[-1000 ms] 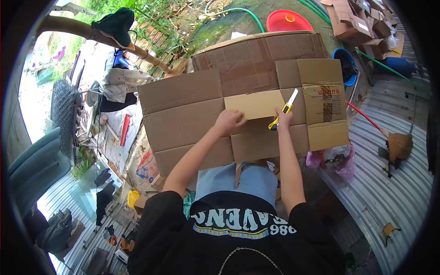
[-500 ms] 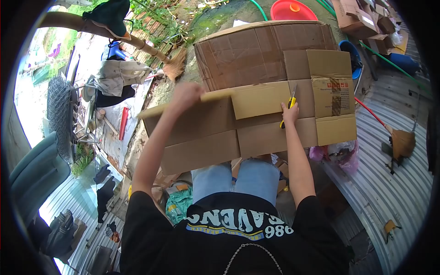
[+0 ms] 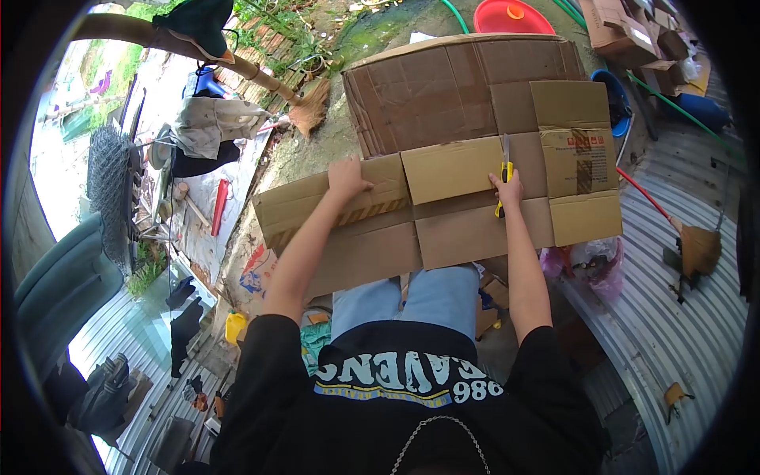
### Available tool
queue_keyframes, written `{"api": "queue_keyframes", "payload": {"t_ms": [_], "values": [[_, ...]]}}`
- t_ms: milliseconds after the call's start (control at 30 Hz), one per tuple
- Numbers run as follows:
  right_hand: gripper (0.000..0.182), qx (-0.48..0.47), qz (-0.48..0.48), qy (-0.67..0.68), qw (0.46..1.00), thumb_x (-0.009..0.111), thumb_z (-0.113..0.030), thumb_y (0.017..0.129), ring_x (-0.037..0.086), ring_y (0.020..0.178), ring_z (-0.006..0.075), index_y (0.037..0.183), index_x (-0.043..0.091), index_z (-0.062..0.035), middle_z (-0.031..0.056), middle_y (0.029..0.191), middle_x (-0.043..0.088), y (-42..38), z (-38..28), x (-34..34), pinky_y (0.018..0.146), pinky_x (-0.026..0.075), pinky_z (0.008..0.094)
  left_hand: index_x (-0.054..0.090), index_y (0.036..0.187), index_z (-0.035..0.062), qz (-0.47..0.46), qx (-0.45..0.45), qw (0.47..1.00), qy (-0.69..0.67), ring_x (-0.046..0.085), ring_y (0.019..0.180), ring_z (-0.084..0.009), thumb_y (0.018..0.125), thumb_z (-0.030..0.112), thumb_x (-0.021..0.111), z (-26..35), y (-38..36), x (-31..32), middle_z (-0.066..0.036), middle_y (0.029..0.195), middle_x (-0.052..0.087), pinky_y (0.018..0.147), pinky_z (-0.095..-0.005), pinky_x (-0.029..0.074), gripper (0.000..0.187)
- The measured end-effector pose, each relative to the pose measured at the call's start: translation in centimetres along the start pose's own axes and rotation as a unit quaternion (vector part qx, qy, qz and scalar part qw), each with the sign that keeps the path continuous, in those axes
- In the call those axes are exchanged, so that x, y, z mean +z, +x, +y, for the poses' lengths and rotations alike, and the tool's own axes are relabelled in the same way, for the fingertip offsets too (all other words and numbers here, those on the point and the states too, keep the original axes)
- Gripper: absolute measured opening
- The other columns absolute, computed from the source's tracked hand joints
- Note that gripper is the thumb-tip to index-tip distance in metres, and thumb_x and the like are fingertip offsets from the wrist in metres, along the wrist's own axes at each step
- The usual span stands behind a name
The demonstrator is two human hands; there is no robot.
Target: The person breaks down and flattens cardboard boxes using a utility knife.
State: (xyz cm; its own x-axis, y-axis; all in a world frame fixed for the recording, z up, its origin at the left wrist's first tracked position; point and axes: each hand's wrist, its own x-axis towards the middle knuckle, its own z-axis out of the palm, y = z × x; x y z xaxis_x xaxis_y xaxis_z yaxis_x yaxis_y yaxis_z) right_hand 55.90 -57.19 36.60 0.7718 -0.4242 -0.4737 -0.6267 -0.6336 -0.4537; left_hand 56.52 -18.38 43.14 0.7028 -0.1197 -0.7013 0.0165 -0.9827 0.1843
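Note:
A large flattened cardboard box (image 3: 483, 237) spreads across the front of my legs, brown with creased panels. On its left part, a long flap (image 3: 297, 198) with a striped band lies folded over. My left hand (image 3: 347, 178) is closed at the flap's far edge, thumb toward the right; the fingertips are partly hidden. A yellow and black box cutter (image 3: 507, 172), its blade out and pointing away from me, is gripped in my right hand (image 3: 509, 190), which rests on the cardboard by the middle panel (image 3: 451, 170).
Beyond the sheet stands a bigger brown cardboard piece (image 3: 427, 99). A red basin (image 3: 514, 17) and a blue tub (image 3: 613, 99) sit behind it. Boxes (image 3: 625, 36) are heaped at the upper right. Brooms lie on both sides, one straw broom head (image 3: 310, 109) at left.
My left hand has moved right and slightly down, and the raised left flap now lies folded over the sheet. My right hand stays on the cardboard with the box cutter.

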Motion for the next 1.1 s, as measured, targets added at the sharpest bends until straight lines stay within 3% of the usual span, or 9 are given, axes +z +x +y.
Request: {"api": "queue_keyframes", "payload": {"t_ms": [67,300,400,467,633,767,833,933,1100], "values": [[0.053,-0.031,0.001,-0.079,0.996,0.073,-0.035,0.064,0.054,0.044,0.0174,0.093,0.042,-0.0033,0.0088,0.065,0.054,1.1,0.9,0.5,0.041,0.044,0.0296,0.049,0.090,0.0023,0.155,-0.019,0.987,0.023,0.057,0.087,-0.0280,0.052,0.048,0.073,0.2,-0.4,1.2,-0.014,0.089,0.060,0.072,-0.0403,0.044,0.064],[0.056,-0.173,0.056,-0.156,0.971,0.072,-0.042,0.063,0.055,0.052,0.0170,0.093,0.044,-0.0033,0.0086,0.067,0.055,0.6,-0.7,-3.3,0.045,0.044,0.0310,0.055,0.088,0.0036,0.046,0.061,0.994,-0.078,0.057,0.076,-0.0330,0.057,0.050,0.069,0.0,-4.9,-6.4,-0.017,0.079,0.060,0.066,-0.0400,0.043,0.057],[0.043,-0.010,-0.101,0.208,0.973,0.071,-0.039,0.066,0.050,0.053,0.0116,0.082,0.052,-0.0045,0.0036,0.068,0.055,2.0,1.9,-4.4,0.045,0.042,0.0266,0.055,0.084,0.0059,0.083,0.078,0.993,-0.038,0.057,0.077,-0.0325,0.060,0.050,0.066,1.4,-11.4,-12.8,-0.015,0.075,0.059,0.066,-0.0405,0.043,0.051],[0.028,-0.065,-0.081,0.252,0.962,0.069,-0.027,0.070,0.052,0.054,0.0095,0.079,0.053,-0.0051,0.0032,0.066,0.057,3.1,3.9,-3.8,0.046,0.043,0.0231,0.054,0.081,0.0059,0.155,0.078,0.985,0.019,0.057,0.073,-0.0313,0.061,0.043,0.068,0.8,-17.3,-17.4,-0.015,0.073,0.059,0.063,-0.0400,0.042,0.045],[0.017,0.068,-0.213,0.363,0.905,0.063,-0.015,0.071,0.052,0.050,0.0105,0.081,0.053,-0.0060,0.0045,0.067,0.057,1.7,-0.2,-6.2,0.046,0.042,0.0217,0.049,0.073,0.0047,0.299,0.004,0.947,0.117,0.056,0.066,-0.0268,0.056,0.026,0.072,3.4,-32.9,-24.1,-0.009,0.068,0.053,0.055,-0.0352,0.042,0.036],[0.021,-0.020,-0.283,0.412,0.866,0.060,-0.020,0.075,0.043,0.041,0.0070,0.087,0.052,-0.0044,0.0068,0.067,0.057,-0.8,-6.0,-10.0,0.038,0.037,0.0190,0.045,0.065,0.0078,0.415,0.011,0.877,0.241,0.046,0.053,-0.0217,0.060,0.008,0.061,10.1,-40.8,-21.8,-0.005,0.060,0.041,0.048,-0.0338,0.036,0.018],[0.034,-0.007,-0.466,0.538,0.703,0.052,-0.035,0.082,0.038,0.035,0.0063,0.093,0.052,-0.0018,0.0076,0.066,0.058,-5.1,-10.3,-16.1,0.035,0.033,0.0174,0.045,0.063,0.0093,0.435,-0.027,0.851,0.294,0.045,0.053,-0.0191,0.059,0.004,0.056,13.0,-43.0,-18.9,-0.003,0.060,0.041,0.047,-0.0313,0.035,0.013],[0.047,-0.091,-0.622,0.414,0.659,0.041,-0.046,0.085,0.034,0.033,0.0041,0.096,0.052,-0.0014,0.0088,0.066,0.058,-8.9,-12.9,-21.3,0.033,0.027,0.0155,0.044,0.060,0.0104,0.459,-0.069,0.844,0.269,0.045,0.054,-0.0177,0.057,0.005,0.055,16.7,-44.5,-13.7,-0.002,0.060,0.040,0.048,-0.0292,0.035,0.013],[0.051,-0.056,-0.680,0.186,0.707,0.042,-0.050,0.083,0.033,0.034,0.0042,0.099,0.049,-0.0022,0.0122,0.067,0.059,-11.9,-11.4,-22.8,0.033,0.027,0.0158,0.044,0.062,0.0126,0.476,-0.135,0.845,0.205,0.046,0.056,-0.0155,0.059,0.008,0.055,21.5,-44.1,-4.2,0.000,0.059,0.038,0.049,-0.0279,0.036,0.012]]}}
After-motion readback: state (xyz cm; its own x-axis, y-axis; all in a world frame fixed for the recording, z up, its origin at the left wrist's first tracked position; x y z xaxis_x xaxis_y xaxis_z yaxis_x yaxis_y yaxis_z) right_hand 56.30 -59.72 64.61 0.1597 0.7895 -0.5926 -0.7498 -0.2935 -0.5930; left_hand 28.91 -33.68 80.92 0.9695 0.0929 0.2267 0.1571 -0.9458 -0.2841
